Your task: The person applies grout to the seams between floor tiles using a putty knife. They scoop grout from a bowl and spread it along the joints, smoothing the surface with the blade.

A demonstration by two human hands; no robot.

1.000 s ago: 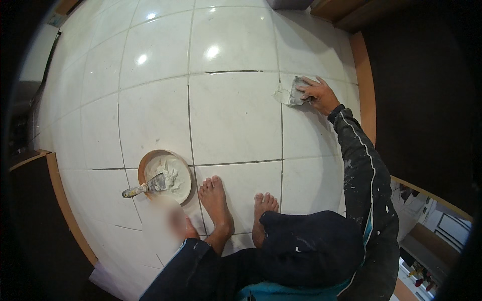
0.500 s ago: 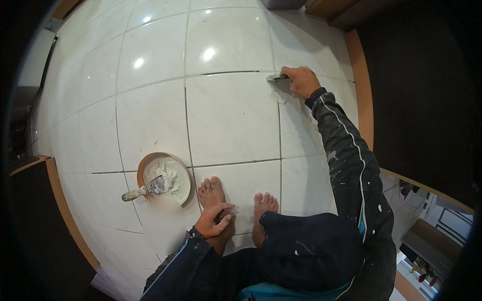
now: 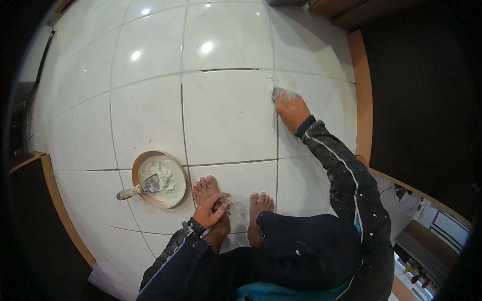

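My right hand (image 3: 292, 110) grips a flat, paste-smeared spreader (image 3: 278, 93) against a white floor tile, on a grout line with fresh white paste. My left hand (image 3: 211, 213) hangs over my left foot, fingers apart and loosely bent, holding nothing. Left of it sits a shallow round bowl (image 3: 135, 168) of white paste (image 3: 168, 178), with a putty knife (image 3: 130, 192) lying across it, handle over the rim. Dark grout gaps run between the nearer tiles (image 3: 226, 115).
Dark cabinets with wood edges stand at the right (image 3: 416, 90) and lower left (image 3: 35, 210). Wooden furniture (image 3: 336, 10) is at the top right. My bare right foot (image 3: 258, 205) is on the floor beside my left hand.
My right hand first moved up along the grout line, turning the spreader, and has now come back down toward me. My left hand came out from near the bowl to over my left foot.
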